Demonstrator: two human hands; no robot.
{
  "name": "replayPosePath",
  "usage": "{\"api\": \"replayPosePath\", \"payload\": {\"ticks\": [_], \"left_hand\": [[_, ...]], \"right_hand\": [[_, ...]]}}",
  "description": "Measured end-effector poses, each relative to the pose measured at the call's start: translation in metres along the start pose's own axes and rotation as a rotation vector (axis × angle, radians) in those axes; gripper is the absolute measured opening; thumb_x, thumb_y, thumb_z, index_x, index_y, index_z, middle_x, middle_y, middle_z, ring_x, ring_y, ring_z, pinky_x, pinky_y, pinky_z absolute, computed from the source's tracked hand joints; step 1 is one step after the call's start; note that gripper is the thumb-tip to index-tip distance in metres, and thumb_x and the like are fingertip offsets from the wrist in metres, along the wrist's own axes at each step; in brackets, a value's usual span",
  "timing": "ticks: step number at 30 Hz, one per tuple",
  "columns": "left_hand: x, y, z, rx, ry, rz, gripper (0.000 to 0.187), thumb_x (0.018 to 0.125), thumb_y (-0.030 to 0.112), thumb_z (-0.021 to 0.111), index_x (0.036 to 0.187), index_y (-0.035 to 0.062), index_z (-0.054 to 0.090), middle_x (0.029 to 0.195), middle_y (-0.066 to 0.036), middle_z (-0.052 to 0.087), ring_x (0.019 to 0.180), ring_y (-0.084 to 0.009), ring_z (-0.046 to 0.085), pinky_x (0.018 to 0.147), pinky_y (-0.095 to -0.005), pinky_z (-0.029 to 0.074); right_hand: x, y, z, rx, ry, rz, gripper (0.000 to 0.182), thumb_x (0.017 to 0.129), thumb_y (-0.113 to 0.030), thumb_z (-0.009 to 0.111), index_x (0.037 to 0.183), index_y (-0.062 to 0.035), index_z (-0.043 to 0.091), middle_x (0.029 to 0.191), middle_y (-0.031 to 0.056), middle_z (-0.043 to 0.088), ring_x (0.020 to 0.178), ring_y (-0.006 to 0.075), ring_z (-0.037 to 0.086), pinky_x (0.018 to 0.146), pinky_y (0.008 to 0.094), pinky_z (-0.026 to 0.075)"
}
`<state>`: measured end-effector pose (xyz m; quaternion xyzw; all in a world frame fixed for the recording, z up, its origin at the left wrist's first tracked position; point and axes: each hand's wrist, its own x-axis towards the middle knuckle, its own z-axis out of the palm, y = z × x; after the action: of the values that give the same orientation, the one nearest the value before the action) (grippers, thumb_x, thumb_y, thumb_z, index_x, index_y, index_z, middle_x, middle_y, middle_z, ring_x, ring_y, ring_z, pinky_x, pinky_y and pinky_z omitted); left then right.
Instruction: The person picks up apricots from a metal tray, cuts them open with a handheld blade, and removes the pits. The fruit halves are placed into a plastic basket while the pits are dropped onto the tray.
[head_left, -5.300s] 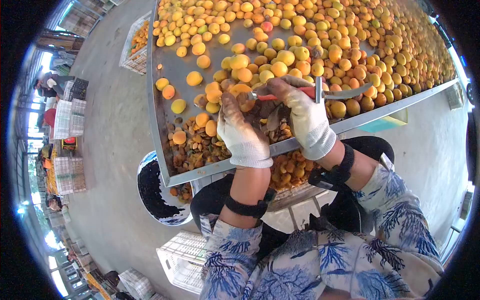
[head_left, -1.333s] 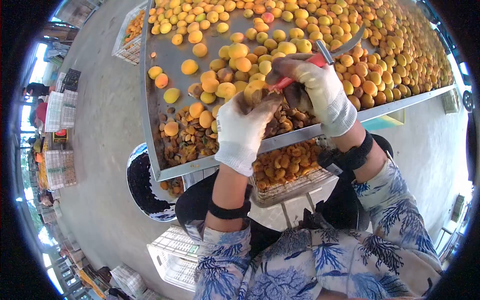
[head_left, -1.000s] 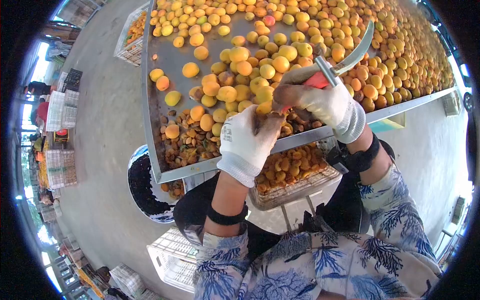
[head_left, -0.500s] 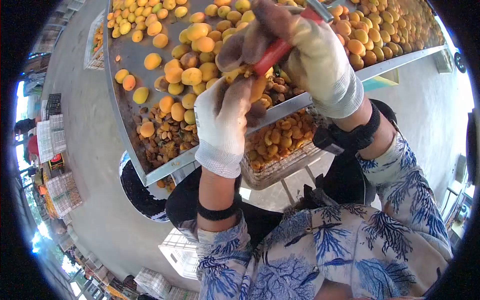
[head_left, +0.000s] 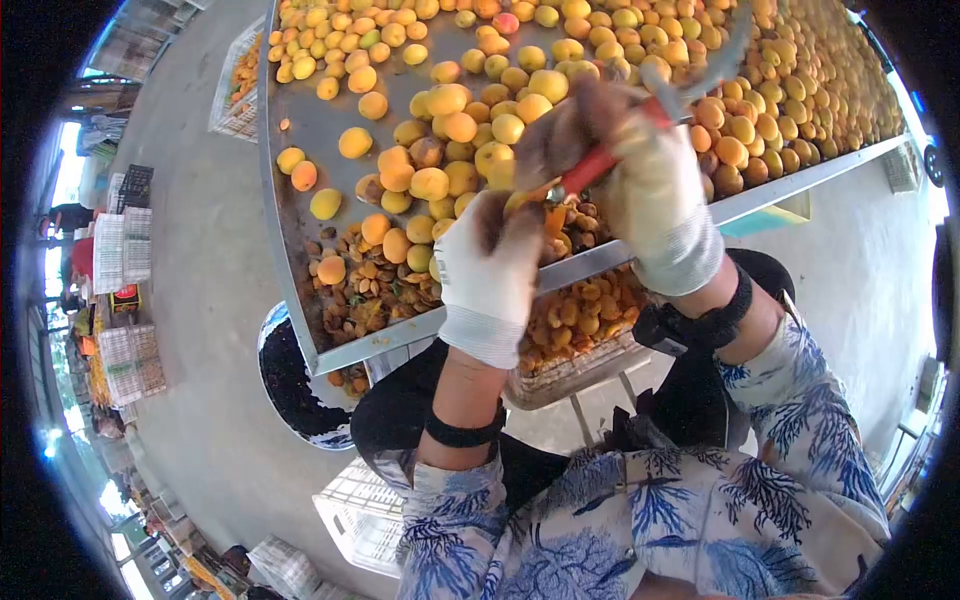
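My left hand, in a stained white glove, is closed around an apricot, mostly hidden by the fingers. My right hand, also gloved and blurred, is closed on a red-handled tool that looks like pruning shears. Its grey metal jaws point up and away, while the lower end, with a small metal tip, meets the apricot. Whole apricots lie on the metal table beyond my hands. Brown pits and scraps are heaped near its front left corner.
Below the table edge, a crate holds opened apricots. At left stands a basin with dark contents. White crates rest on the floor nearby, and more stacked crates stand far left.
The view has shifted, so the table sits lower and further right. The tool has tilted, bringing its metal jaws into view, and its lower end still touches the apricot in my left hand.
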<state>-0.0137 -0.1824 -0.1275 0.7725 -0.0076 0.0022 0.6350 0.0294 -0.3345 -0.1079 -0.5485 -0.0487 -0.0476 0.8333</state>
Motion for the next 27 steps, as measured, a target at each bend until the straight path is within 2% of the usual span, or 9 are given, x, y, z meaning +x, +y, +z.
{"api": "replayPosePath", "payload": {"ticks": [1, 4, 5, 8, 9, 17, 19, 23, 27], "left_hand": [[0.002, 0.001, -0.005, -0.273, -0.083, -0.295, 0.025, 0.086, 0.016, 0.061, 0.103, -0.0018, 0.060, 0.074, -0.009, 0.066, 0.060, -0.0215, 0.066, 0.048, -0.0292, 0.048], [-0.002, -0.002, -0.008, -0.201, -0.053, -0.027, 0.024, 0.089, 0.016, 0.052, 0.096, -0.0044, 0.063, 0.085, -0.015, 0.067, 0.077, -0.0255, 0.067, 0.069, -0.0324, 0.053], [0.000, -0.004, -0.006, -0.589, -0.069, -0.205, 0.028, 0.090, 0.021, 0.057, 0.103, -0.0034, 0.060, 0.079, -0.009, 0.063, 0.056, -0.0180, 0.064, 0.040, -0.0263, 0.046], [-0.001, -0.004, -0.006, -0.002, -0.048, 0.213, 0.028, 0.090, 0.021, 0.057, 0.104, -0.0036, 0.060, 0.080, -0.009, 0.064, 0.055, -0.0179, 0.063, 0.040, -0.0264, 0.045], [0.000, 0.004, -0.007, -0.671, -0.096, -0.204, 0.027, 0.089, 0.019, 0.059, 0.104, -0.0036, 0.060, 0.081, -0.008, 0.064, 0.057, -0.0154, 0.063, 0.043, -0.0252, 0.046], [-0.003, 0.009, 0.001, -0.615, -0.004, -0.299, 0.023, 0.087, 0.015, 0.062, 0.101, -0.0025, 0.064, 0.080, 0.000, 0.061, 0.064, -0.0053, 0.053, 0.057, -0.0194, 0.041], [-0.003, -0.015, 0.000, -0.386, -0.019, 0.055, 0.022, 0.086, 0.014, 0.059, 0.101, -0.0024, 0.064, 0.074, 0.003, 0.054, 0.062, -0.0042, 0.046, 0.053, -0.0185, 0.034], [-0.006, -0.021, -0.008, -0.358, -0.073, -0.104, 0.024, 0.085, 0.012, 0.055, 0.102, -0.0027, 0.062, 0.071, 0.004, 0.049, 0.061, -0.0038, 0.041, 0.051, -0.0200, 0.029], [-0.004, -0.030, -0.011, 0.018, -0.131, 0.289, 0.028, 0.085, 0.008, 0.048, 0.107, -0.0038, 0.060, 0.076, 0.000, 0.054, 0.064, -0.0059, 0.046, 0.056, -0.0199, 0.038]], "right_hand": [[0.002, -0.007, 0.001, 0.000, -0.041, -0.186, 0.041, 0.099, -0.039, 0.045, 0.077, -0.0048, 0.051, 0.081, 0.0123, 0.062, 0.066, 0.0200, 0.058, 0.063, 0.0298, 0.046], [0.009, -0.041, -0.016, 0.058, -0.036, 0.038, 0.041, 0.099, -0.040, 0.043, 0.081, -0.0053, 0.053, 0.077, 0.0106, 0.061, 0.049, 0.0118, 0.047, 0.048, 0.0236, 0.038], [0.008, -0.049, -0.021, -0.119, -0.024, 0.157, 0.034, 0.093, -0.035, 0.057, 0.091, -0.0021, 0.061, 0.072, 0.0080, 0.061, 0.048, 0.0072, 0.046, 0.044, 0.0207, 0.036], [0.006, -0.047, -0.004, -0.693, -0.197, 0.200, 0.033, 0.081, -0.027, 0.075, 0.099, -0.0005, 0.067, 0.090, 0.0061, 0.068, 0.075, 0.0112, 0.061, 0.067, 0.0267, 0.050], [0.002, -0.041, -0.006, -0.762, -0.288, 0.189, 0.043, 0.072, -0.024, 0.082, 0.106, -0.0032, 0.066, 0.093, 0.0060, 0.069, 0.078, 0.0108, 0.061, 0.070, 0.0271, 0.050], [-0.014, -0.028, 0.003, -0.787, -0.374, 0.106, 0.026, 0.069, -0.011, 0.072, 0.092, -0.0009, 0.066, 0.068, 0.0111, 0.064, 0.065, 0.0121, 0.060, 0.064, 0.0307, 0.050], [-0.016, -0.026, 0.003, -0.763, -0.385, 0.063, 0.026, 0.068, -0.011, 0.072, 0.090, -0.0007, 0.065, 0.068, 0.0122, 0.063, 0.064, 0.0129, 0.060, 0.063, 0.0312, 0.050], [-0.020, -0.019, 0.003, -0.847, -0.432, 0.011, 0.023, 0.069, -0.014, 0.070, 0.087, -0.0010, 0.065, 0.066, 0.0147, 0.060, 0.059, 0.0207, 0.059, 0.061, 0.0329, 0.049], [-0.020, -0.010, 0.002, -0.871, -0.413, -0.108, 0.018, 0.071, -0.014, 0.067, 0.082, -0.0010, 0.065, 0.064, 0.0150, 0.059, 0.058, 0.0258, 0.060, 0.060, 0.0336, 0.049]]}}
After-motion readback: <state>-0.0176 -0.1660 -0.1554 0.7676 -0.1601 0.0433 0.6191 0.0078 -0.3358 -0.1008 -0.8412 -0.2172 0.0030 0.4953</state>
